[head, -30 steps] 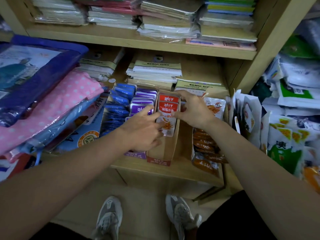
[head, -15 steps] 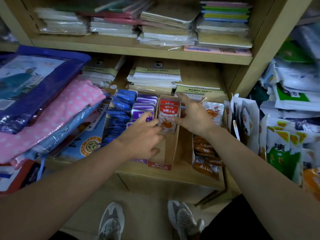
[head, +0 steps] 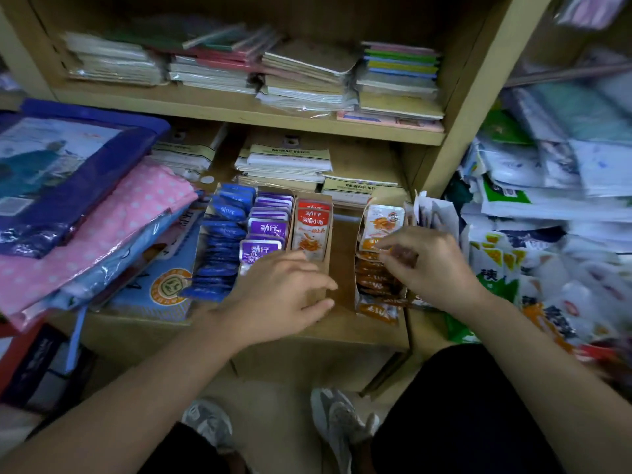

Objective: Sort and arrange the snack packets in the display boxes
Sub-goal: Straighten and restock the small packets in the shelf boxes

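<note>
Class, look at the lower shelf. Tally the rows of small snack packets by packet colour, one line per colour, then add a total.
blue foil snack packets: 1 row
purple snack packets: 1 row
red snack packets, in a brown cardboard display box: 1 row
orange snack packets: 1 row
Total: 4 rows

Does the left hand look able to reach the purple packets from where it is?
Probably yes: the left hand rests right before the purple packets, whose tops stand exposed, nothing covering them.
</note>
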